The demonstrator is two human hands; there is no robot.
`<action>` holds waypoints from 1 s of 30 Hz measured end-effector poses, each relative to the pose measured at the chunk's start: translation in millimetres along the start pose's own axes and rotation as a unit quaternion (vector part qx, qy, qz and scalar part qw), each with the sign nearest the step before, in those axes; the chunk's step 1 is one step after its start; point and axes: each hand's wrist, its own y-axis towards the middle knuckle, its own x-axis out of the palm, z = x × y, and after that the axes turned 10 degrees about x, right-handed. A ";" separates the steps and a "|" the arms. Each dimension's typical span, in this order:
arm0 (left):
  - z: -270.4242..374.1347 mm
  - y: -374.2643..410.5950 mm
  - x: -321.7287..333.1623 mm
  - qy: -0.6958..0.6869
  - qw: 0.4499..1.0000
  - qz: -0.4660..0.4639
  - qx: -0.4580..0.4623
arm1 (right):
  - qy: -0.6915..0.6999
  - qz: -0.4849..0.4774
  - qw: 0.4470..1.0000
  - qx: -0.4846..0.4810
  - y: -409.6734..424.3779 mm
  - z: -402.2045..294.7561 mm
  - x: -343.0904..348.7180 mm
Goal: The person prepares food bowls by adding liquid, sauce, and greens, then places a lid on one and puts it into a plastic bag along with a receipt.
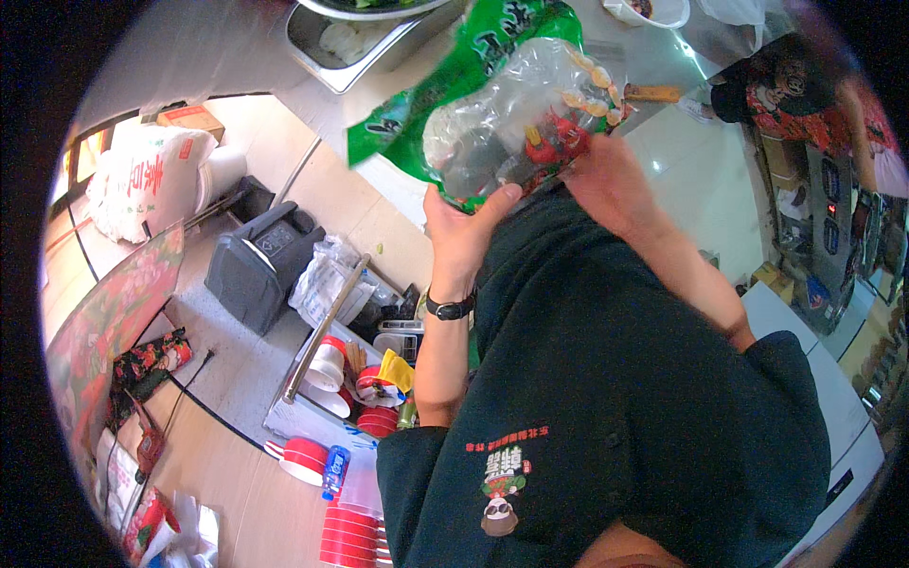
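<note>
A green plastic food bag with a clear window (490,128) is held up at the upper middle of the view, its pale contents showing through. My left hand (465,220), with a black-strapped watch on the wrist, grips the bag's lower edge, thumb in front. My right hand (603,177) is blurred and lies at the bag's right corner; its fingers are partly hidden, so its grip cannot be made out. Behind the bag stands a metal counter (611,53). On it is a steel pan (355,53) with pale food inside.
A white bowl (657,11) sits at the counter's far edge. To the left are a grey bin (259,263), a large white sack (153,177) and a shelf with a metal rail (327,330) and red-and-white cups. Another person's patterned clothing (767,106) shows at the upper right.
</note>
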 end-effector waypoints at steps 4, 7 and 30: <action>-4.6 -9.6 11.9 0.135 0.991 0.006 0.006 | -0.042 0.076 0.996 -0.006 7.8 11.3 -9.7; -11.7 -16.6 17.4 0.164 0.986 0.041 0.012 | -0.087 0.090 0.992 -0.007 9.3 9.9 -12.7; -72.6 0.9 -9.0 0.264 0.929 -0.229 0.122 | -0.045 0.257 0.965 -0.018 -25.2 -12.9 -100.1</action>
